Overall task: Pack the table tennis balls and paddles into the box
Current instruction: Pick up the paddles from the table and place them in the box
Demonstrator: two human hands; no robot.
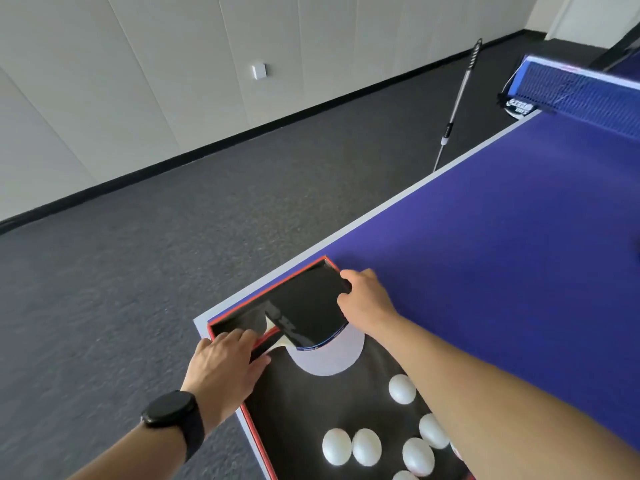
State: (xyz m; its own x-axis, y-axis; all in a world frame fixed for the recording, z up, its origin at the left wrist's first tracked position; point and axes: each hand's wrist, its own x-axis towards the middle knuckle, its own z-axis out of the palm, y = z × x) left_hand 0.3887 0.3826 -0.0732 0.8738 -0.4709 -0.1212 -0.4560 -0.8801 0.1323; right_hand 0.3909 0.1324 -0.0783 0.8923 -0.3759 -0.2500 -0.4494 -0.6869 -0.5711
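Note:
A red-rimmed box (266,292) with a black insert lies on the near left corner of the blue table. Several white balls (366,446) sit in the insert's near part. A black-rubber paddle (304,313) lies in the box's far part, its handle toward my left hand. My left hand (227,368), a black watch on its wrist, rests on the box's left edge with fingers over the handle end. My right hand (363,297) pinches the paddle blade's far right edge. My right forearm hides part of the insert and some balls.
The blue table tennis table (502,237) stretches to the right and far side, with its net (585,91) at the upper right. A long-handled ball picker (457,98) leans beside the table's left edge. Grey carpet lies to the left.

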